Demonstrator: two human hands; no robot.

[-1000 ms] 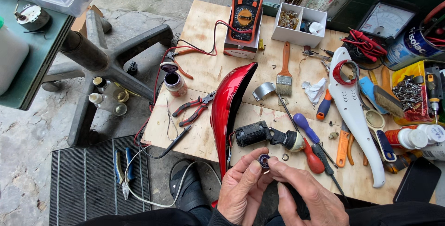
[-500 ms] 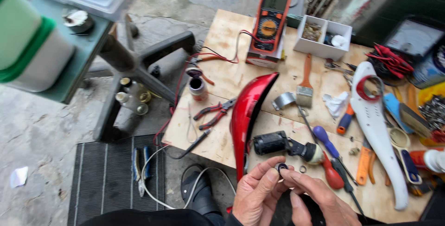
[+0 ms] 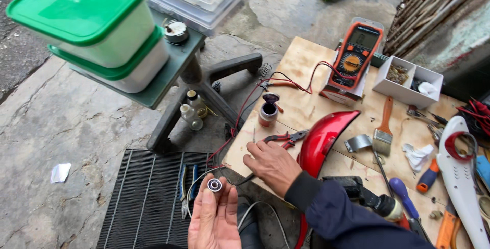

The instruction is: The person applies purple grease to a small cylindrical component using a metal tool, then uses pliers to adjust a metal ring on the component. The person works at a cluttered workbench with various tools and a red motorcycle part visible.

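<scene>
**Small bearing held up, other hand resting by the pliers**

The left hand [image 3: 214,218] is lying palm up over the black ribbed mat [image 3: 148,198], its fingers loosely extended, and it is pinching a small round bearing [image 3: 214,184] at the fingertips, a dark ring with a pale centre. The right hand [image 3: 272,165], in a dark blue sleeve, is resting flat and empty on the near left edge of the wooden desk [image 3: 306,111], fingers spread and pointing toward the red-handled pliers [image 3: 284,138], which are lying just beyond the fingertips.

Beside that hand a glossy red curved cover [image 3: 321,139] is arching across the desk. A small open jar [image 3: 267,114] is standing behind the pliers, with red and black leads running past it to an orange multimeter [image 3: 355,55] sitting on a box. Further right a paintbrush [image 3: 383,131] is lying next to a bent metal bracket [image 3: 358,142], and a white tray [image 3: 408,81] is holding small parts. A blue-handled screwdriver [image 3: 403,193] and a long white curved cover [image 3: 462,177] are lying near the right edge.

To the left, two green-lidded tubs [image 3: 97,29] are stacked on a grey stand above the concrete floor.
</scene>
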